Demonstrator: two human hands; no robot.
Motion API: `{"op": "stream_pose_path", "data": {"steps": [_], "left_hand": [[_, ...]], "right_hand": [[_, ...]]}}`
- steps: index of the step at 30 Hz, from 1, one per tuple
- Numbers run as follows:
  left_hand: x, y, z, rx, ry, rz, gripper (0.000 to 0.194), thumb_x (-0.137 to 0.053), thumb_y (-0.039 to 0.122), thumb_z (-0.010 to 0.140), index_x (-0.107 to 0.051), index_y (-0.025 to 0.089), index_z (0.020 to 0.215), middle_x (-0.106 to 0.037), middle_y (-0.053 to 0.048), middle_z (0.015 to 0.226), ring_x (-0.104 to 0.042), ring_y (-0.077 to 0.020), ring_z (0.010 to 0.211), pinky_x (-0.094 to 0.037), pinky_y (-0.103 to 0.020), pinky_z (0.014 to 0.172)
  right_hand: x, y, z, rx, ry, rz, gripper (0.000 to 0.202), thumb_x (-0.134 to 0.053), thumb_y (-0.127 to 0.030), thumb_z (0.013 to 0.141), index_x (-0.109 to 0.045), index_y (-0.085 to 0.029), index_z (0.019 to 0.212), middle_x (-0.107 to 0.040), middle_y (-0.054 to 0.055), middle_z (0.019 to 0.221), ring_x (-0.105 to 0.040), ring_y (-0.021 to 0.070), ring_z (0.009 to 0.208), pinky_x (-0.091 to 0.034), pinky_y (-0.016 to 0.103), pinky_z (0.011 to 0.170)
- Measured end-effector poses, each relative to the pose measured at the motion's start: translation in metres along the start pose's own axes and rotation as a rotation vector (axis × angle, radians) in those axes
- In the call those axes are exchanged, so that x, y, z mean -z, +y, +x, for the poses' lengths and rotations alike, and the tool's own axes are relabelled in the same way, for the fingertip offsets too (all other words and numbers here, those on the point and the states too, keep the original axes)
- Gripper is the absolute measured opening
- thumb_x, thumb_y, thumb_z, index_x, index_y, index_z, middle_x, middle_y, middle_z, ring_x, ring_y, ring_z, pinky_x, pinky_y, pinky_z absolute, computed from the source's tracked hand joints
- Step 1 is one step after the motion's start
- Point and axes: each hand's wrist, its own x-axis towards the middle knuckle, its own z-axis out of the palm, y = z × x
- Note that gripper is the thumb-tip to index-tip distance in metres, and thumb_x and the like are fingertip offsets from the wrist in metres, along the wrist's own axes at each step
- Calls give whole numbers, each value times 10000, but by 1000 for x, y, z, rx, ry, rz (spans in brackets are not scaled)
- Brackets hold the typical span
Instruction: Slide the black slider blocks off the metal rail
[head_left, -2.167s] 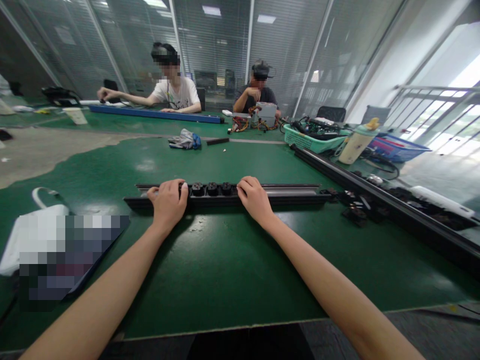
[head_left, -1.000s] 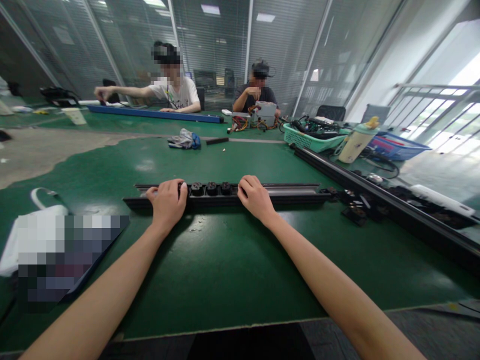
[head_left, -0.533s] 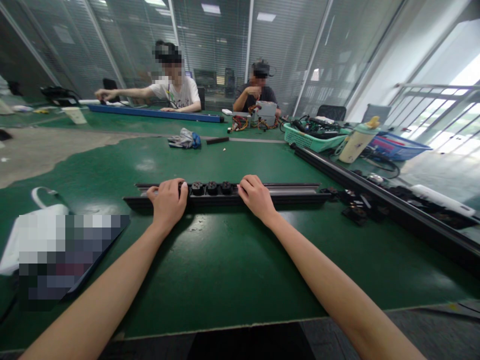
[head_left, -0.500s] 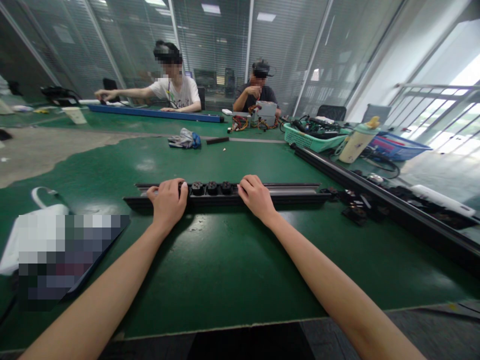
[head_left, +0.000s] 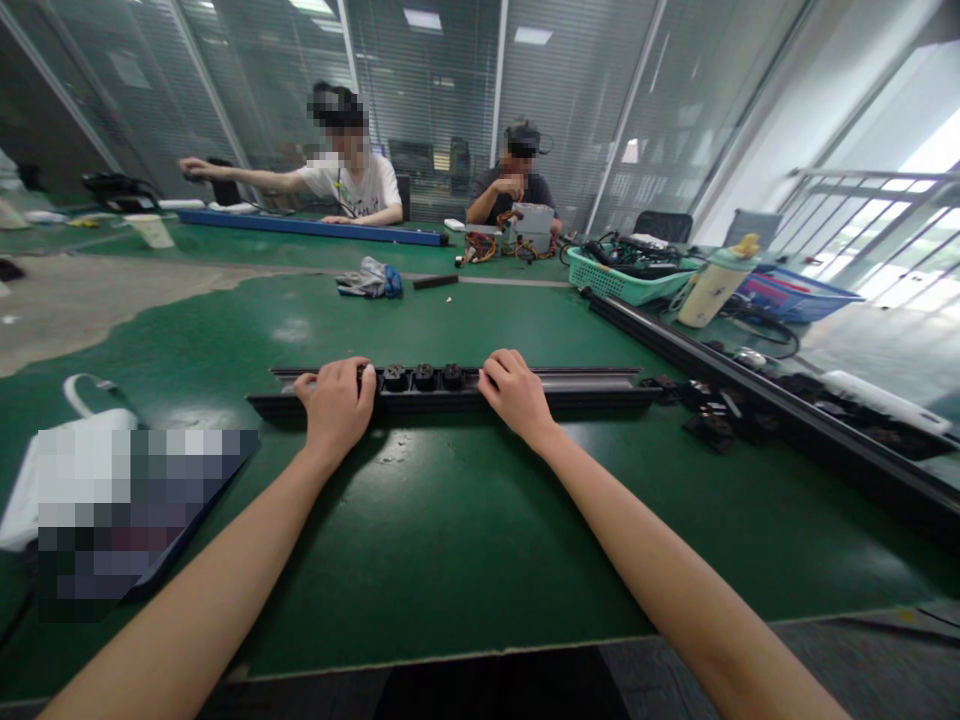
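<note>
A long black metal channel (head_left: 420, 402) lies crosswise on the green table in front of me. Three round black socket modules (head_left: 424, 376) show in its trough between my hands. My left hand (head_left: 337, 395) is closed over the channel's left part, fingers over the far side and thumb by the modules; part of another module seems to show under it. My right hand (head_left: 514, 390) is closed over the channel right of the modules, its fingertips bent down into the trough. Whether a small part is under those fingertips is hidden.
Loose black modules (head_left: 709, 428) lie right of the channel, by a long black rail (head_left: 750, 385). A green basket (head_left: 622, 283), a bottle (head_left: 712, 290) and gloves (head_left: 371, 280) are farther back. A tablet (head_left: 199, 510) lies left. Two people sit across.
My right hand has shifted very slightly to the right along the channel. My left hand and the modules stay put. Across the table, one person's outstretched hand has risen and moved left.
</note>
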Motion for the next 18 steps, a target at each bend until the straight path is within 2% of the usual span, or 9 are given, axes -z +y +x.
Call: {"op": "stream_pose_path", "data": {"steps": [18], "left_hand": [[0,0,-1,-1,2,15,463,-298,438,1068,-667,215,1238,-743,-183,1334,-613,-354,1309,-295,-559,1148]], "right_hand": [[0,8,-3,-25,44,-1,229,-538,-163,1039,-638,-227,844,-697,102,1017,-599,235,1005,-529,326,802]]}}
